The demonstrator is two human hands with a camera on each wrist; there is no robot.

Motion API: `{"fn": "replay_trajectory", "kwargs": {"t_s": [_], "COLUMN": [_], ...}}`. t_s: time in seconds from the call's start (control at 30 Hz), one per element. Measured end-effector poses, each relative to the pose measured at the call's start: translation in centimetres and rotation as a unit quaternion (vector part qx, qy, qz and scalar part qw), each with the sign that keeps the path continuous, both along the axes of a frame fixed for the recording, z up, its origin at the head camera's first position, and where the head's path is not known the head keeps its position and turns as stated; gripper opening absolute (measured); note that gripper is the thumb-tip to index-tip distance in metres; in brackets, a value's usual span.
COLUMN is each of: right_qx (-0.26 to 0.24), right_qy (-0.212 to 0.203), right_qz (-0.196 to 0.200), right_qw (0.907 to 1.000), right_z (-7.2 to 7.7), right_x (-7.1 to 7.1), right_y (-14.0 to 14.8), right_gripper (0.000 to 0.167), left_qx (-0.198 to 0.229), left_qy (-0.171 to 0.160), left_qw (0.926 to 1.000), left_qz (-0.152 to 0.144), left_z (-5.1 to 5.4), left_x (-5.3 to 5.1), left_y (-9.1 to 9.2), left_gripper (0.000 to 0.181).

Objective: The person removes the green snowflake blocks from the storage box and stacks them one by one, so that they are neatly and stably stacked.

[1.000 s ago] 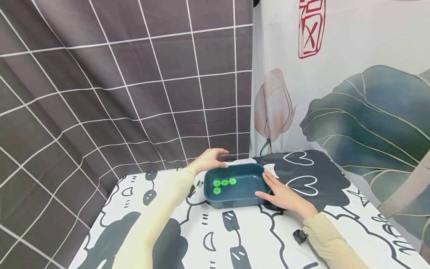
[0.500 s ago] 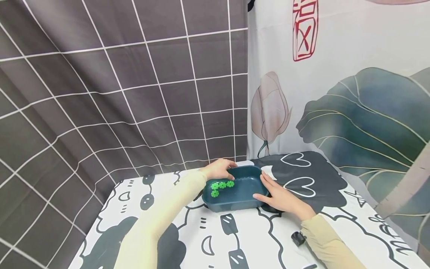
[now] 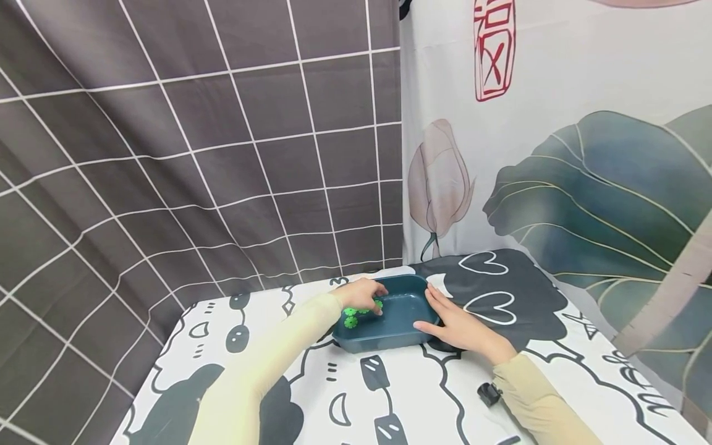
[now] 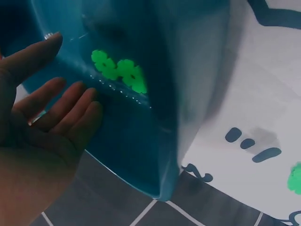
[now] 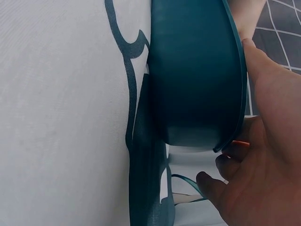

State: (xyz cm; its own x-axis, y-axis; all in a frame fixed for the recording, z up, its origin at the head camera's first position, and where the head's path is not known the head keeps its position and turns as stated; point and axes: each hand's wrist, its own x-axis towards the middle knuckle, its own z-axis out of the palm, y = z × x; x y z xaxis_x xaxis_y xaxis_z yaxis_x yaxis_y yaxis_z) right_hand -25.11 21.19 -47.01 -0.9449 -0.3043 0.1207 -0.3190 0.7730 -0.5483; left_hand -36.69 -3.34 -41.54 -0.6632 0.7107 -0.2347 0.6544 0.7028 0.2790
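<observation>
The dark teal bin (image 3: 384, 341) lies on the patterned cloth, with green flower-shaped pieces (image 3: 350, 322) inside at its left end. Over that end is my left hand (image 3: 360, 295), fingers reaching down inside and partly covering the pieces. In the left wrist view the left hand (image 4: 51, 122) has spread, slightly bent fingers with nothing between them, beside two joined green pieces (image 4: 120, 71). My right hand (image 3: 461, 327) rests against the bin's right rim, fingers nearly straight. From the right wrist view, the thumb and fingers of the right hand (image 5: 268, 141) touch the bin's rim (image 5: 243, 89).
A white cloth (image 3: 295, 395) with black drawings covers the table. Behind it hang a grey grid curtain (image 3: 267, 154) and a floral curtain (image 3: 445, 74). Another green piece (image 4: 295, 179) shows outside the bin in the left wrist view. A small black device (image 3: 489, 394) sits by the right wrist.
My left hand has moved from above the bin's back left rim down into its left end, over the green pieces. The right hand keeps its place at the right rim.
</observation>
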Motion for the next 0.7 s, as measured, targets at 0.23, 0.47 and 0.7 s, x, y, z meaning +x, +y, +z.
{"fn": "replay_trajectory", "kwargs": {"t_s": [0.23,0.47,0.7], "right_qx": [-0.005,-0.004,-0.006], "right_qy": [0.001,-0.002,0.000], "right_qz": [0.004,0.002,0.001], "right_qw": [1.0000,1.0000,1.0000], "right_z": [0.1,0.0,0.1], "right_x": [-0.1,-0.1,0.1], "right_y": [-0.2,-0.2,-0.2], "right_gripper": [0.095,0.095,0.095], "left_qx": [-0.018,-0.018,0.000], "left_qy": [-0.004,-0.009,-0.019], "left_qw": [0.9998,0.9998,0.9997], "left_qz": [0.011,0.005,-0.012], "left_z": [-0.5,-1.1,-1.4], "left_x": [-0.3,-0.5,-0.2], "left_y": [-0.4,-0.6,-0.5], "left_gripper": [0.054,0.052,0.045]}}
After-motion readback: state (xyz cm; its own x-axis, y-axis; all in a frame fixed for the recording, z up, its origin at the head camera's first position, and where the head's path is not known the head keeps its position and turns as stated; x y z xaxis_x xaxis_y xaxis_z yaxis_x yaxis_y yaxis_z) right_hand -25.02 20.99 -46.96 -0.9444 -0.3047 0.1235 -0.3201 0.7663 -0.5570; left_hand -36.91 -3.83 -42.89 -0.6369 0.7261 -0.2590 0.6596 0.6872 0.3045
